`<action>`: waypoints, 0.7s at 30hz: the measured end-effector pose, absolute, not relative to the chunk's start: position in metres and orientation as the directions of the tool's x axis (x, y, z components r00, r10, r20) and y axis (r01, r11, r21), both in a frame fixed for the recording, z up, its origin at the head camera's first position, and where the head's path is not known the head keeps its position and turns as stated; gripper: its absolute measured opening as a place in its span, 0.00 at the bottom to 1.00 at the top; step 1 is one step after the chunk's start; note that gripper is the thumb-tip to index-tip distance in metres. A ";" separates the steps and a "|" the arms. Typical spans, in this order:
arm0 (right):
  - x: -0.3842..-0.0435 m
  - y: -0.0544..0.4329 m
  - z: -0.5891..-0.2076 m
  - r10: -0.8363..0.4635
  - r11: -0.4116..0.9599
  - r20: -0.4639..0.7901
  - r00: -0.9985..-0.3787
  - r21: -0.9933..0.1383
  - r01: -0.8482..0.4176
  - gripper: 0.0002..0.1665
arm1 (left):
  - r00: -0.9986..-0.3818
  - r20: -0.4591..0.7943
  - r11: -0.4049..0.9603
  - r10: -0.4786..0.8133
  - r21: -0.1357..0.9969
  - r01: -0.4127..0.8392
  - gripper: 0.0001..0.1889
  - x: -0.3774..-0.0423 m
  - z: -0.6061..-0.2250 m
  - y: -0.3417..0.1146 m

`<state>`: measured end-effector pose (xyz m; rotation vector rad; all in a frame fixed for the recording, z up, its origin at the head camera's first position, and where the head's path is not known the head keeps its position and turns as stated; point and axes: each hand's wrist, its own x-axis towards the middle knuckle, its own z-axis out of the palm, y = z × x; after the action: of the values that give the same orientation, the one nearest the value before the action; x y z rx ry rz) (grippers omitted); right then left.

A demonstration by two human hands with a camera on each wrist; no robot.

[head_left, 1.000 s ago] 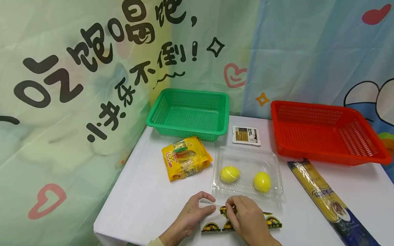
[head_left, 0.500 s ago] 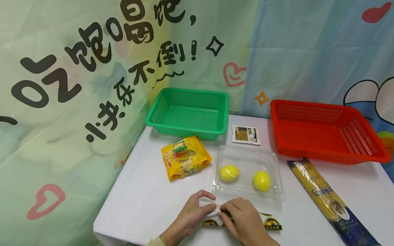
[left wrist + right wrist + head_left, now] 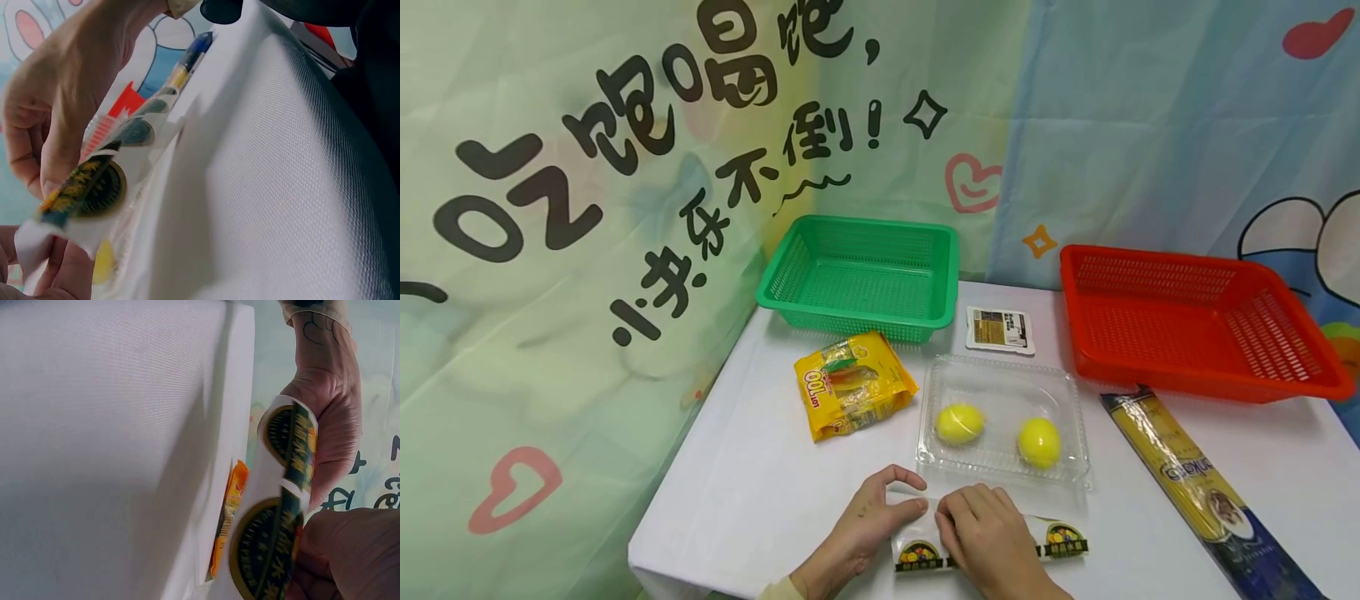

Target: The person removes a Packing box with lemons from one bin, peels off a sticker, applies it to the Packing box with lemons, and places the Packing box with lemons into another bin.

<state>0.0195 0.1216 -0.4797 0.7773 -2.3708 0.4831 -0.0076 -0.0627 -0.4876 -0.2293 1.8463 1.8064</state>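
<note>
A white sheet of round fruit stickers (image 3: 1063, 542), dark with gold rims, is held at the near edge of the table. My left hand (image 3: 868, 521) pinches its left end, the thumb on top and the index finger arched above. My right hand (image 3: 988, 537) lies over the sheet's middle with bent fingers, thumb and fingertips pinching its upper edge. In the left wrist view the sticker sheet (image 3: 103, 190) runs beneath the right hand (image 3: 69, 94). The right wrist view shows the stickers (image 3: 262, 550) close up; the right fingertips are partly hidden behind the sheet.
Beyond the hands lies a clear plastic box (image 3: 1000, 383) with two yellow lemons (image 3: 1039, 442). A yellow snack bag (image 3: 855, 386) is left of it, a long spaghetti packet (image 3: 1195, 475) right. Behind stand a green basket (image 3: 857, 312), a small flat packet (image 3: 1000, 331) and a red basket (image 3: 1187, 375).
My right fingertips have shifted slightly left along the sheet, and the dark sticker piece seen under them is now covered. The sheet tipped flatter, then back. The left hand stays nearly still.
</note>
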 end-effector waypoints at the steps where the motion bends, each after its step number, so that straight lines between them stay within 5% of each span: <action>1: 0.019 0.121 -0.481 -0.407 0.763 0.643 -0.649 -0.151 -0.628 0.25 | -0.837 -0.486 0.086 0.250 0.873 -0.481 0.13 -0.008 -0.488 -0.063; 8: 0.019 0.122 -0.482 -0.351 0.792 0.644 -0.680 -0.183 -0.582 0.20 | -0.848 -0.459 0.098 0.267 0.888 -0.450 0.13 -0.008 -0.485 -0.063; 16: 0.020 0.129 -0.477 -0.281 0.803 0.601 -0.748 -0.279 -0.526 0.03 | -0.838 -0.464 0.156 0.285 0.886 -0.437 0.14 -0.009 -0.485 -0.065; 21: 0.019 0.134 -0.472 -0.225 0.804 0.587 -0.777 -0.339 -0.488 0.10 | -0.850 -0.434 0.184 0.299 0.900 -0.394 0.14 -0.009 -0.486 -0.068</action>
<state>0.0188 0.1335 -0.4723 0.5273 -2.4538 0.6573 -0.0090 -0.0682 -0.4864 -0.0890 1.9384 1.7170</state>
